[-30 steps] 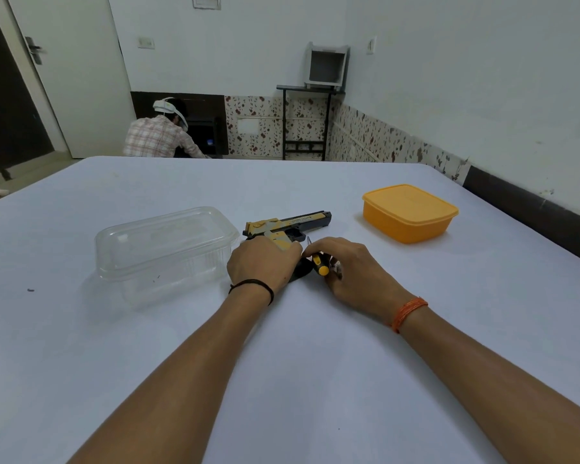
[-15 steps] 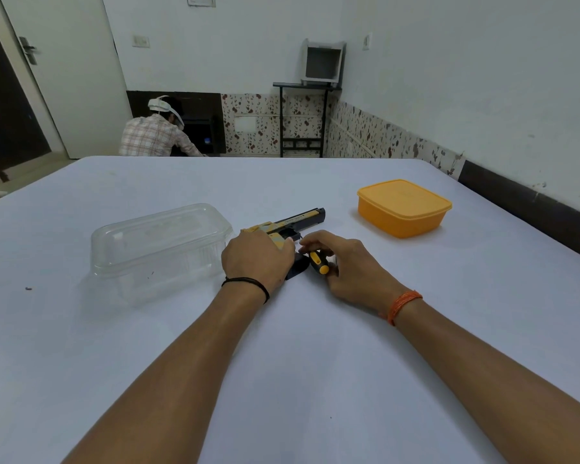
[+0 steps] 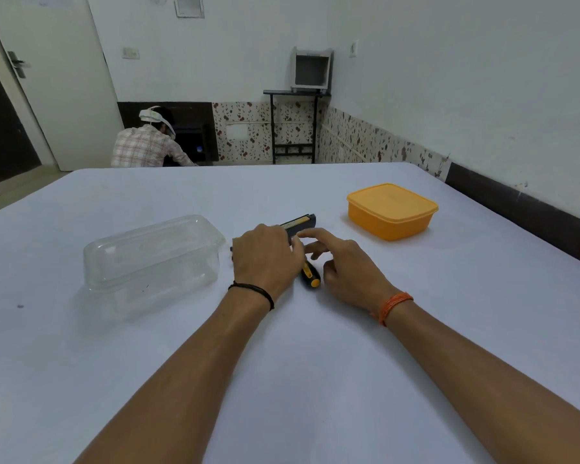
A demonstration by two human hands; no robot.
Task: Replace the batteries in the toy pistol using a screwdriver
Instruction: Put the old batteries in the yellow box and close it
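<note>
While the left hand (image 3: pixel 267 256) grips the toy pistol (image 3: pixel 298 224), the right hand (image 3: pixel 344 266) hovers loose-fingered over the screwdriver (image 3: pixel 310 276). Pin the pistol flat, then seat the tip squarely.

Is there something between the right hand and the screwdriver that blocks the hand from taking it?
Nothing visible does. The screwdriver lies on the table between both hands, its handle just left of the right hand. The left hand covers only the toy pistol.
</note>
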